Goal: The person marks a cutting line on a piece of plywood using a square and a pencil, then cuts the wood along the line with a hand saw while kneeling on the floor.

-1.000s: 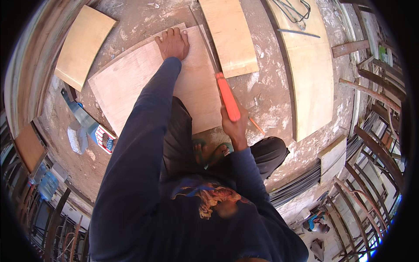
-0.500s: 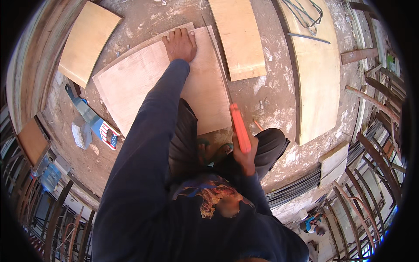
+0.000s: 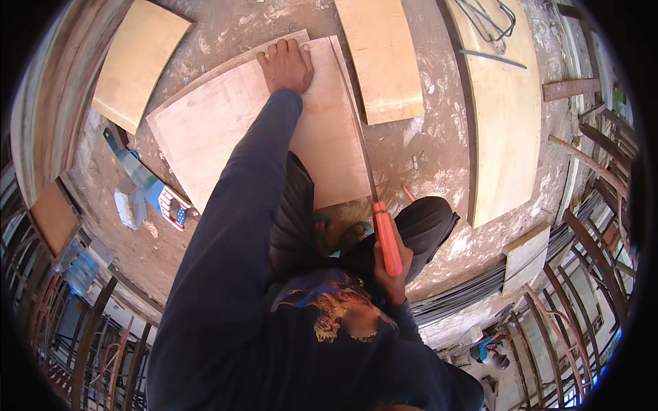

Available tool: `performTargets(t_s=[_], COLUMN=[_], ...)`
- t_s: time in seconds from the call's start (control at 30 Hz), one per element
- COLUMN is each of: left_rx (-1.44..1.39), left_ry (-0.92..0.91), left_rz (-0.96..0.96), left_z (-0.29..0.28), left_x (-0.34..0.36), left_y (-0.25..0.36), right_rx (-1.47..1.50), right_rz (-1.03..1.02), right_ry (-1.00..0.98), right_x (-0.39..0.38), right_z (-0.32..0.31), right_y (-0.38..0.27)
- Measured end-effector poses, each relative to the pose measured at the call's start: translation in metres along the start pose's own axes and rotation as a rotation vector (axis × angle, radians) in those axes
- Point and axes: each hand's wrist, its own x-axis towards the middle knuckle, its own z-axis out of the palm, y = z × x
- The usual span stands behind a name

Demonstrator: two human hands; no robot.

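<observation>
My left hand (image 3: 286, 67) lies flat with spread fingers near the far edge of a plywood sheet (image 3: 205, 137), pressing on it. Another sheet shows under it along the far and right edges. My right hand (image 3: 393, 264) is wrapped round the orange-red handle of a hand saw (image 3: 387, 236), close to my right knee. The saw's thin blade runs from the handle up along the right side of the plywood; it is seen nearly edge-on, and its far part is hard to make out against the sheet's edge.
A second hand saw (image 3: 140, 175) with a patterned handle lies left, against a pale block (image 3: 130, 205). Boards (image 3: 140, 61) lie around, one at right (image 3: 504, 137) bearing bent metal rods (image 3: 490, 27). Thin bars (image 3: 459, 291) and a person (image 3: 490, 349) are at lower right.
My right hand has drawn the saw back toward my body, so its handle sits lower and slightly further right. My left hand stays on the plywood.
</observation>
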Motion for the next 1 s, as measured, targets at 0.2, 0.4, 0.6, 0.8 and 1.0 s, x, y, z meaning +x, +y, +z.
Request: performTargets(t_s=[0.2,0.4,0.6,0.8,1.0], left_rx=[-0.051,0.005,-0.035,0.011,-0.001], left_ry=[0.120,0.067,0.100,0.053,0.105], left_rz=[0.077,0.017,0.066,0.004,0.041], left_z=[0.017,0.005,0.007,0.010,0.016], left_x=[0.003,-0.001,0.008,0.001,0.001], left_y=[0.017,0.000,0.011,-0.006,0.005], right_rx=[0.038,0.086,0.042,0.112,0.028], right_rz=[0.068,-0.101,0.080,0.036,0.086], right_ry=[0.021,0.064,-0.036,-0.007,-0.382], right_x=[0.155,0.063,0.189,0.013,-0.026], right_z=[0.056,0.033,0.057,0.009,0.020], right_y=[0.030,0.028,0.006,0.012,0.046])
